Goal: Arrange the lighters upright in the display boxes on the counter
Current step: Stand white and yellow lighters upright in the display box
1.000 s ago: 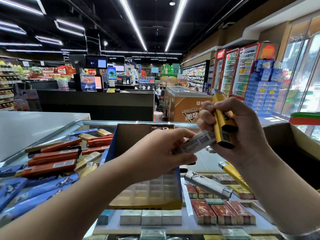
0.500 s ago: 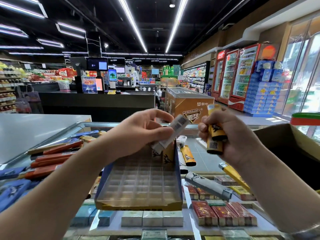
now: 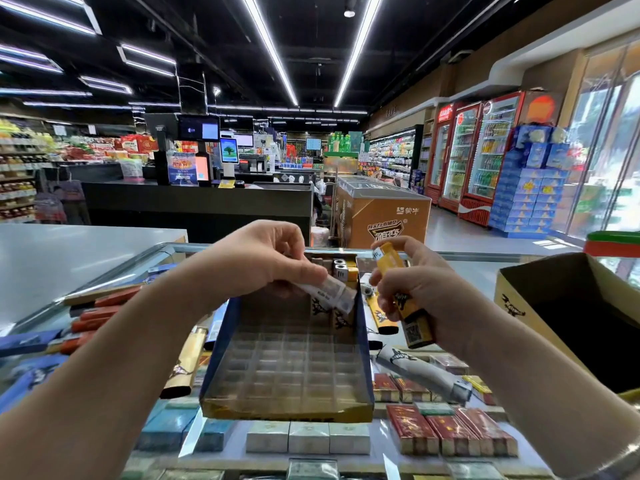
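**Lighter stock, counter display: item in transfer**

Moved since half a second ago: left hand (image 3: 263,261) has carried its grey-and-white printed lighter (image 3: 330,294) from above the box down into its far right corner; right hand (image 3: 415,289) sits lower and closer to the box's right wall.

- Grey-and-white printed lighter: pinched at its upper end by the left fingers, lower end projecting right and down out of the grip, tilted, over the back rows beside the right wall. Whether it touches the grid cannot be told.
- Blue-walled cardboard display box with clear gridded insert (image 3: 214,362): on the glass counter (image 3: 485,268); a few lighters (image 3: 341,268) upright in the back right cells.
- Yellow printed lighter (image 3: 403,296): gripped round its middle by the curled right fingers, top above the thumb, base with a square code below the palm, just right of the box.
- Second yellow lighter (image 3: 381,315) and grey printed lighter (image 3: 422,374): loose, lying flat on the glass right of the box.
- Open brown cardboard carton (image 3: 512,299): far right.
- Cigarette packs (image 3: 450,431): under the glass.
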{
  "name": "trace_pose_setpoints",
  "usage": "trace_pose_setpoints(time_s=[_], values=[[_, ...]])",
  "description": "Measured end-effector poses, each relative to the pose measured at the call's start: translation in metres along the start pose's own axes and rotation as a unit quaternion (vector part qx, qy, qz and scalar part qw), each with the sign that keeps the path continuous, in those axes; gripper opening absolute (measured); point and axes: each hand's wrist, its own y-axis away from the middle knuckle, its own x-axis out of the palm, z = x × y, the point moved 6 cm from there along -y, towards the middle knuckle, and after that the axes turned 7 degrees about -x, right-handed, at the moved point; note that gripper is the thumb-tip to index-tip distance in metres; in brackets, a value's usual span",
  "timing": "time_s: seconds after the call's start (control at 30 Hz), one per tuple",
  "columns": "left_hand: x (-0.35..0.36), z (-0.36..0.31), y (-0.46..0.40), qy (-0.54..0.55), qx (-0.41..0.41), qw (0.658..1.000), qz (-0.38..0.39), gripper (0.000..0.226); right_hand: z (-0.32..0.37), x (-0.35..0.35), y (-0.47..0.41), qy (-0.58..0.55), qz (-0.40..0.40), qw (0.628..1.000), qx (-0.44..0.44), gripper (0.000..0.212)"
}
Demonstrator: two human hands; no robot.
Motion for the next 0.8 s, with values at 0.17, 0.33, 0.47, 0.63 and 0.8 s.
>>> trace_pose_setpoints(time_s=[0.17,0.33,0.47,0.63,0.8], values=[[0.006,0.000,-0.001,0.153,0.005,0.988,-0.021,0.033,0.021,0.012,0.005,-0.050,0.075,0.990,-0.108,0.049],[0.016,0.000,-0.003,0.201,0.030,0.979,-0.018,0.031,0.019,0.008,0.004,-0.069,0.036,0.994,-0.077,0.046],[0.019,-0.005,0.000,0.070,0.050,0.996,-0.016,0.034,0.020,0.005,0.006,-0.021,0.007,0.996,-0.083,0.045],[0.034,-0.034,0.022,-0.392,0.280,0.865,-0.137,0.036,0.023,0.005,0.007,-0.014,-0.008,0.995,-0.094,0.041],[0.041,-0.042,0.029,-0.437,0.319,0.819,-0.188,0.037,0.020,0.006,0.005,-0.063,-0.005,0.996,-0.057,0.045]])
